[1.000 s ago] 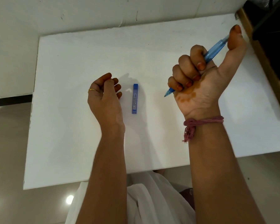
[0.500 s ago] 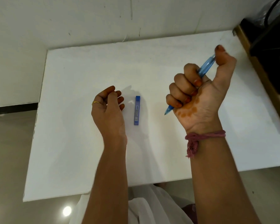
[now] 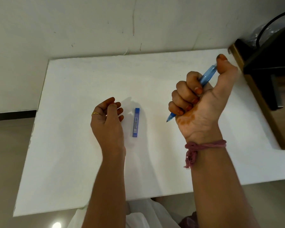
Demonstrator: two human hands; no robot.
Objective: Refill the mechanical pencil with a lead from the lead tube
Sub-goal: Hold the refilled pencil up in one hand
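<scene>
My right hand (image 3: 197, 109) is raised over the right side of the white table (image 3: 69, 145) and grips a light blue mechanical pencil (image 3: 207, 76) in a fist. The pencil's tip points down-left and my thumb lies over its top end. The blue lead tube (image 3: 135, 122) lies flat on the table between my hands, lengthwise away from me. My left hand (image 3: 108, 119) rests on the table just left of the tube without touching it. Its fingers are loosely curled, and I see nothing in them.
A dark wooden piece of furniture (image 3: 262, 83) stands against the table's right edge, close to my right hand. A white wall (image 3: 138, 22) runs behind the table. White cloth on my lap (image 3: 138, 216) shows below the table's near edge.
My right thumb has bent from beside the pencil down onto its top end. The view has tilted, so the table sits lower in frame. The left hand and tube have stayed put.
</scene>
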